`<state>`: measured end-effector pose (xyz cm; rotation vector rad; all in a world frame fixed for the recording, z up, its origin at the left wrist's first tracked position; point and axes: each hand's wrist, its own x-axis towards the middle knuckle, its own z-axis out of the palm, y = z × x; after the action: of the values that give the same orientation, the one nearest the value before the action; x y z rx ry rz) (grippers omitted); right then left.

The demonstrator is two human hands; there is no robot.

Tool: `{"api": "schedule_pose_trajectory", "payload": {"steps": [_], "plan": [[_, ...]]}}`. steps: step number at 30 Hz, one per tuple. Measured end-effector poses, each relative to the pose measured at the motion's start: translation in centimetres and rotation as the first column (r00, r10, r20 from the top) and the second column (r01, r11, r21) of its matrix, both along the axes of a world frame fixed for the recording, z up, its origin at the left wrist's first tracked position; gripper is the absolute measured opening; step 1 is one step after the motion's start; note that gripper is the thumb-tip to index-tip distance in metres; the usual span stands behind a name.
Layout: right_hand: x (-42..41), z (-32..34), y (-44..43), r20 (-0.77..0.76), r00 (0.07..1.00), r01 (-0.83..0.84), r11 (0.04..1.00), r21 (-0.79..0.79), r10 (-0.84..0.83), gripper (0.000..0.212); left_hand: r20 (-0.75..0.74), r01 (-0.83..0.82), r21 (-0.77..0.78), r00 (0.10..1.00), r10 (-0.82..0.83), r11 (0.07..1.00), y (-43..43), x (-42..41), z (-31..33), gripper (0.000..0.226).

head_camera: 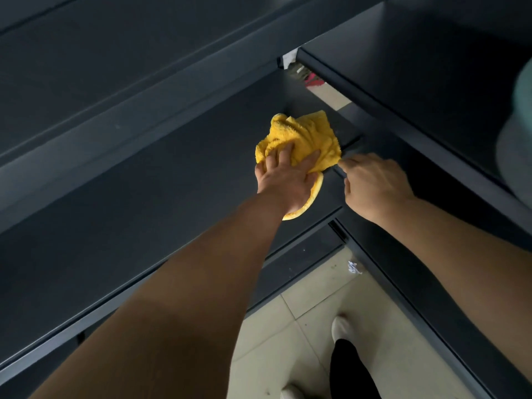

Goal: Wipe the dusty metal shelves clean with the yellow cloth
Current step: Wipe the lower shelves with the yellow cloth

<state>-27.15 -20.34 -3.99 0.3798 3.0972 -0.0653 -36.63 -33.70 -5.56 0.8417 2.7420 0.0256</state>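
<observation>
Cloth, yellow and fluffy, lies bunched on the dark metal shelf, toward its right end, close to the corner where a second shelf unit meets it at an angle; left hand lies on top of the cloth, palm down, fingers stretched forward and spread, pressing it against the shelf surface; a fold of cloth pokes out under the heel of that hand, near the shelf's front edge; right hand sits just beside the cloth's right corner, knuckles up, fingers curled downward at the junction of the two units; fingertips hidden, so cannot tell whether it grips the metal edge, pinches the cloth corner, or holds nothing. Upper shelf runs above and behind, same dark metal; lower shelf shows below the front edge, pale specks on it. Floor of pale tiles visible between the units; small white scrap lies on it near the right unit's base; white shoe and dark trouser leg over the tiles; blurred grey-green shape at the right edge, not identifiable.
</observation>
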Motion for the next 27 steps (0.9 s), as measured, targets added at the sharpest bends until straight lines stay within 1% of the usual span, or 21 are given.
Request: {"api": "schedule_pose_trajectory", "payload": {"steps": [4,7,10,13,21,27], "plan": [[-0.6,0.0,2.2,-0.027,0.999,0.033,0.999,-0.019,-0.033,0.03,0.018,0.035,0.04,0.999,-0.035,0.999,4.1,-0.7,0.0,0.047],[-1.3,0.1,3.4,-0.074,0.995,0.061,0.997,-0.042,-0.064,0.035,0.017,0.027,0.08,0.999,-0.028,0.996,5.7,-2.5,-0.1,0.045],[-2.4,0.2,4.3,-0.106,0.993,0.046,0.997,-0.058,-0.052,0.043,-0.013,-0.004,0.085,1.0,0.006,0.996,6.2,-5.1,-0.2,0.047],[-3.9,0.1,4.8,-0.135,0.991,0.009,0.997,-0.077,-0.019,0.047,-0.04,-0.054,0.07,0.998,0.057,0.996,6.3,-7.8,-0.4,0.048],[-9.1,-0.5,4.2,-0.184,0.981,-0.081,0.993,-0.086,0.064,0.048,-0.077,-0.261,0.074,0.961,0.267,0.962,7.7,-14.5,-1.1,0.052],[-12.1,-1.5,2.9,-0.164,0.977,-0.153,0.982,-0.11,0.134,0.046,-0.1,-0.335,0.111,0.933,0.346,0.936,7.4,-17.6,-1.5,0.054]]}}
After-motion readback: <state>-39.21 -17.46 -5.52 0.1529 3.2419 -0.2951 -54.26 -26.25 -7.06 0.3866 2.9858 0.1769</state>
